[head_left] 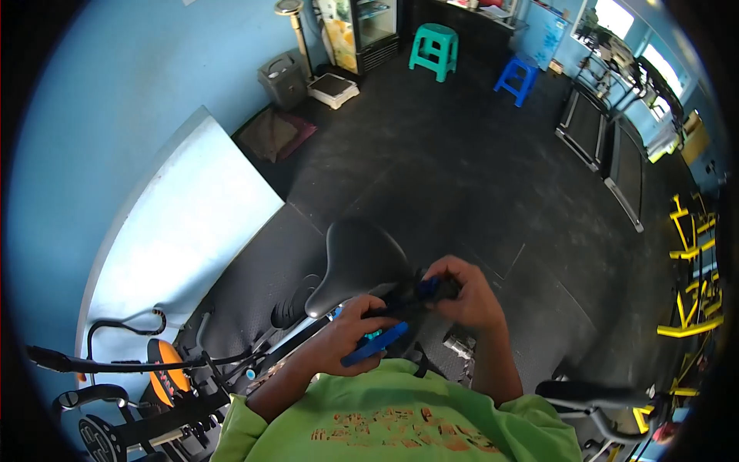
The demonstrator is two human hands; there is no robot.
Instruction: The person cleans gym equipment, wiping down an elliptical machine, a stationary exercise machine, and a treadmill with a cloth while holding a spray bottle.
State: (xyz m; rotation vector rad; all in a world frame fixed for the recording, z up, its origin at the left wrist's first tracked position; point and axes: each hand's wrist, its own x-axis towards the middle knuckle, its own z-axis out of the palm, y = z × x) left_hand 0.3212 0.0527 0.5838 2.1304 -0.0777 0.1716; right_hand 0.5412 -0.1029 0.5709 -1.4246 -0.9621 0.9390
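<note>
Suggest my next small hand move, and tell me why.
I'd probably turn the dark item slightly in the right hand, since that hand covers part of it and its shape is hard to make out. The left hand holds a blue piece, so the right seems better placed.

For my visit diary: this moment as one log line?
left hand: holding blue object | right hand: gripping dark item | nearby: black saddle

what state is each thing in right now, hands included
left hand: closed on the blue object
blue object: held
right hand: closed on the dark item
dark item: held
black saddle: right way up
green stool: upright
blue stool: upright
treadmills: cannot tell if running
</note>
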